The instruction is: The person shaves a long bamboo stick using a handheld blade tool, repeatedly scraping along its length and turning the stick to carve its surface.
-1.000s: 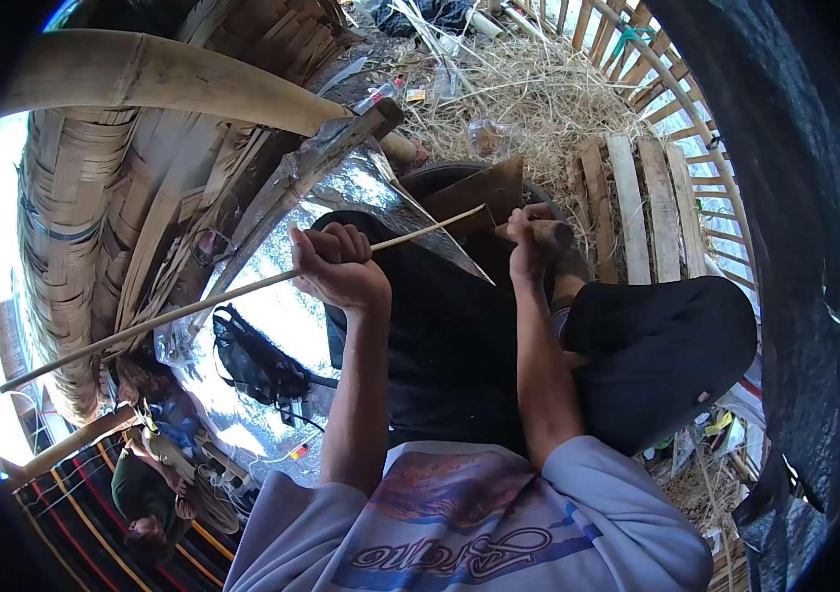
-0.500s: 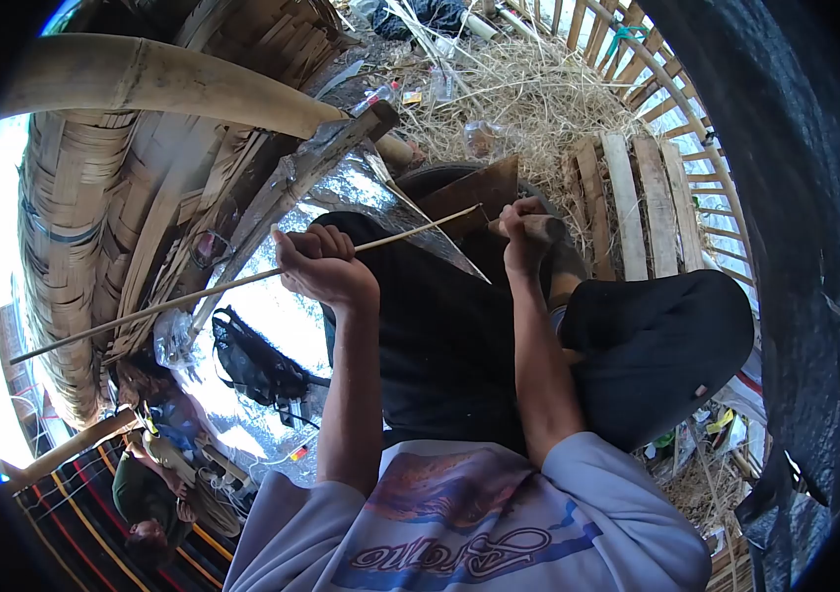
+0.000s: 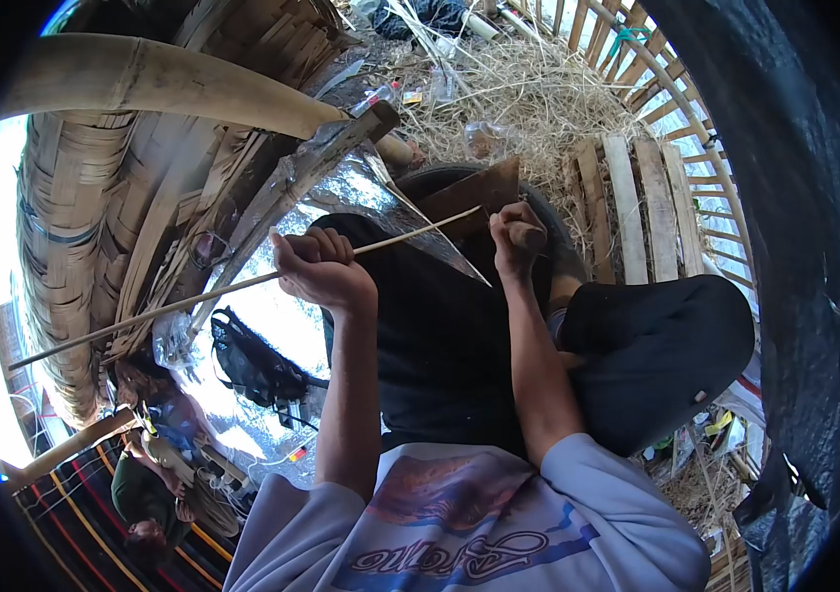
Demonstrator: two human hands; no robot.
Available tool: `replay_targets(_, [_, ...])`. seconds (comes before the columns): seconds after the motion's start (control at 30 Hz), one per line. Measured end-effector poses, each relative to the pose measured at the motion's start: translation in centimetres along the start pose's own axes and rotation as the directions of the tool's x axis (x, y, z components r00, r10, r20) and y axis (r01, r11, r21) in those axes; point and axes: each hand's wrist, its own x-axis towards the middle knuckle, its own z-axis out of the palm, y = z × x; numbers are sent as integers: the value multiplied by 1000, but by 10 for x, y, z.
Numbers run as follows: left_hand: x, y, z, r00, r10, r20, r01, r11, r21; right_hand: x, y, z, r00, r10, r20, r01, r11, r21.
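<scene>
My left hand (image 3: 326, 268) is closed in a fist around a long, thin bamboo stick (image 3: 163, 310). The stick slants from the lower left up to the right, its pale end lying over my dark trousers. Opposite that end, my right hand (image 3: 512, 245) grips the thick wooden handle (image 3: 526, 236) of what looks like a knife. A thin dark part beside the stick's tip may be its blade, mostly hidden. Just behind both tips stands a brown board (image 3: 474, 189) in front of a dark round rim (image 3: 430, 179).
Woven bamboo panels (image 3: 84, 227) and a thick bamboo pole (image 3: 193, 89) fill the left. A black backpack (image 3: 252, 360) lies on shiny sheeting. Straw (image 3: 538, 94) and wooden slats (image 3: 627, 202) are ahead. At lower left another person (image 3: 148, 493) sits on a striped mat.
My right hand has turned, so the handle now points more toward me, and shifted slightly left. My left hand and the stick have hardly moved.
</scene>
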Motion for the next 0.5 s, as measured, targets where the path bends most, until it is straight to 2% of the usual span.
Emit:
replay_targets(0.07, [-5,1,1,999,35,-7,-35,998,50,3,-5,-4,960,273,-55,-274,961,-24])
replay_targets(0.1, [-7,3,3,999,33,-14,-32,998,55,3,-20,0,921,374,-110,-347,915,206])
replay_targets(0.13, [-4,3,3,999,35,-17,-34,998,57,2,-13,1,920,377,-107,-350,914,207])
replay_targets(0.2, [-5,2,1,999,38,14,-39,997,66,-8,-4,-3,997,70,-37,-72,997,-33])
replay_targets(0.27, [-3,-2,2,998,24,58,-25,999,23,-1,2,-3,999,32,-24,-31,999,41])
replay_targets(0.33, [-7,-2,-2,987,21,158,-20,1000,-13,4,-1,-5,968,243,-63,-242,970,14])
replay_targets(0.37, [-9,-2,-5,975,22,223,-9,998,-56,4,-3,-9,940,331,-78,-321,939,121])
replay_targets(0.4, [-7,-4,-9,973,23,229,-10,998,-58,9,-9,-10,941,328,-81,-317,941,123])
replay_targets(0.47, [-5,-7,-21,898,31,438,26,992,-123,15,-22,-15,911,394,-119,-327,869,371])
replay_targets(0.5, [-5,-6,-23,870,34,493,37,990,-133,20,-29,-17,904,413,-111,-344,856,385])
